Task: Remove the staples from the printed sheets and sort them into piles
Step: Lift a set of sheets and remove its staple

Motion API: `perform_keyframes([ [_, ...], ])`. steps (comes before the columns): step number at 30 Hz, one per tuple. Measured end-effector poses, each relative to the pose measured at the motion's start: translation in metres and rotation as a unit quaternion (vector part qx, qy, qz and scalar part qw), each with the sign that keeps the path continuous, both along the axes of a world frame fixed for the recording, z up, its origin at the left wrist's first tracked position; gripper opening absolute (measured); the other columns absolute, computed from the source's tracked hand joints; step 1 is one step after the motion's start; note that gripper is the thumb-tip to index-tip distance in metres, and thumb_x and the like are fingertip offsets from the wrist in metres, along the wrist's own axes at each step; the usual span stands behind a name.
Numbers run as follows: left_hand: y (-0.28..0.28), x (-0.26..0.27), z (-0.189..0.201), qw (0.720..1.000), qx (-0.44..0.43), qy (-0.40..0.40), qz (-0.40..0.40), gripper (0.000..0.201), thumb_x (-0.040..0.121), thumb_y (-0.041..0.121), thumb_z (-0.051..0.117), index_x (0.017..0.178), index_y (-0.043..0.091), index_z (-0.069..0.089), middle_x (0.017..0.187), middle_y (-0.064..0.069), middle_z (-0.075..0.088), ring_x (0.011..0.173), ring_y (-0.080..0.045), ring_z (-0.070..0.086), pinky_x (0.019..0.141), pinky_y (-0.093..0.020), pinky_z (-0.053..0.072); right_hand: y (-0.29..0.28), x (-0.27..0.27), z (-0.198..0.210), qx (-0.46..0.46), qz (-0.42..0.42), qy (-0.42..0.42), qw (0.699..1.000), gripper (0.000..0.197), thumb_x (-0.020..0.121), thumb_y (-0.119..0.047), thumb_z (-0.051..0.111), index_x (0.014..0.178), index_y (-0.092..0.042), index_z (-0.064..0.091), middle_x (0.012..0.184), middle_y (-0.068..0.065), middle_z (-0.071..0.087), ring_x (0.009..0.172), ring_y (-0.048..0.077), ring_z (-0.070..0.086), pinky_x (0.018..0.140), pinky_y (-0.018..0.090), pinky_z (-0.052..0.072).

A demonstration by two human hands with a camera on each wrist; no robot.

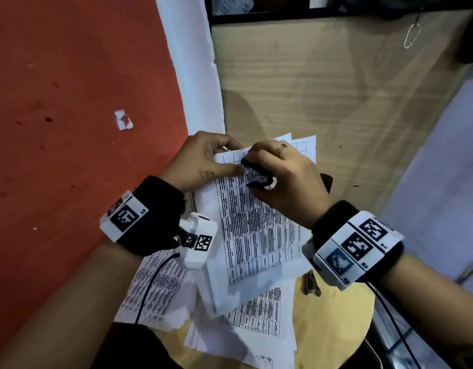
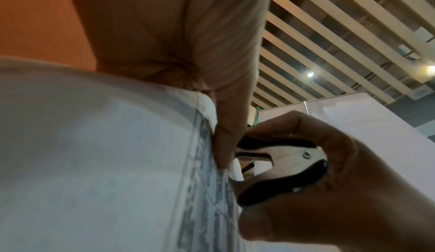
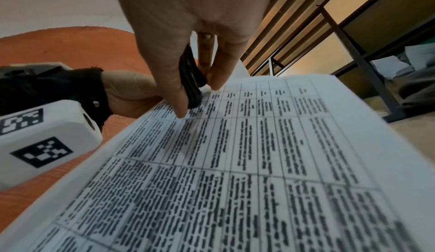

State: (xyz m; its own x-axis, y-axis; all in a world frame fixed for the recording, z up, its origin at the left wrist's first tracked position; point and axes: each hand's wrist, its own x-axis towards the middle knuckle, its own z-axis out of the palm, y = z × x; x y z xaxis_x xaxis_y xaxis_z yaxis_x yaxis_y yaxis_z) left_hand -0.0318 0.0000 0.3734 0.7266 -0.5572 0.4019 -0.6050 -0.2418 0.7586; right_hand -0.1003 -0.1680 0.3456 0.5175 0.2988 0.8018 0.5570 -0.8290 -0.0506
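Wooden table (image 1: 323, 83) bears white, table-printed sheets (image 1: 256, 230).

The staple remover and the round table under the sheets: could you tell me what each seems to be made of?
Staple remover: bare shiny metal jaws joined by a rivet, with glossy black grips, probably plastic. Round table: pale wood-look top with a matte finish, possibly laminate; the grain is too faint to tell.

The staple remover's (image 2: 277, 164) claws vanish behind the left hand's (image 1: 200, 158) thumb and the printed sheets (image 3: 259, 163), so no staple shows. The sheets' print is too blurred to read, and the right hand (image 1: 286, 177) covers the sheets' top corner.
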Motion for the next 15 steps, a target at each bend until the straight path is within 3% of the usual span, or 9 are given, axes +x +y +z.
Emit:
perform_keyframes([
  [4, 0.0011, -0.0032, 0.0015, 1.000, -0.006, -0.002, -0.014, 0.035, 0.062, 0.020, 0.078, 0.095, 0.009, 0.070, 0.092, -0.014, 0.073, 0.080, -0.016, 0.066, 0.083, -0.040, 0.053, 0.0023, 0.0006, 0.0035, -0.013, 0.003, -0.014, 1.000, 0.033, 0.065, -0.007, 0.068, 0.098, -0.006, 0.066, 0.102, 0.007, 0.065, 0.088, 0.033, 0.061, 0.054, 0.040, 0.053],
  [6, 0.0000, -0.0027, 0.0014, 1.000, -0.014, 0.002, -0.016, 0.035, 0.060, 0.021, 0.079, 0.093, 0.013, 0.070, 0.091, -0.012, 0.072, 0.081, -0.015, 0.065, 0.083, -0.040, 0.053, 0.0035, 0.0003, 0.0053, -0.023, 0.005, -0.014, 1.000, 0.034, 0.064, -0.006, 0.068, 0.097, -0.005, 0.066, 0.102, 0.008, 0.065, 0.088, 0.033, 0.062, 0.053, 0.039, 0.053],
  [9, -0.0021, -0.0006, -0.0015, 1.000, -0.030, 0.007, 0.001, 0.034, 0.051, 0.032, 0.083, 0.083, 0.027, 0.071, 0.082, 0.001, 0.072, 0.078, -0.010, 0.064, 0.086, -0.041, 0.051, 0.0044, 0.0004, 0.0058, -0.031, 0.011, -0.014, 0.999, 0.034, 0.063, -0.005, 0.068, 0.097, -0.003, 0.066, 0.101, 0.010, 0.066, 0.086, 0.034, 0.062, 0.054, 0.039, 0.053],
  [11, -0.0031, 0.0001, -0.0027, 0.999, -0.044, 0.018, 0.009, 0.033, 0.047, 0.037, 0.081, 0.077, 0.028, 0.072, 0.077, 0.007, 0.071, 0.077, -0.010, 0.063, 0.086, -0.042, 0.051, 0.0044, 0.0008, 0.0060, -0.037, 0.013, -0.014, 0.999, 0.033, 0.063, -0.005, 0.069, 0.096, -0.003, 0.066, 0.100, 0.010, 0.066, 0.086, 0.034, 0.062, 0.055, 0.040, 0.053],
  [15, -0.0043, 0.0023, -0.0029, 0.998, -0.053, 0.046, -0.006, 0.030, 0.053, 0.010, 0.084, 0.077, 0.018, 0.068, 0.067, 0.013, 0.069, 0.069, -0.002, 0.061, 0.076, -0.022, 0.050, 0.0042, 0.0031, 0.0069, -0.049, 0.015, -0.014, 0.999, 0.031, 0.062, -0.007, 0.067, 0.092, -0.003, 0.067, 0.098, 0.010, 0.066, 0.084, 0.034, 0.062, 0.055, 0.041, 0.053],
])
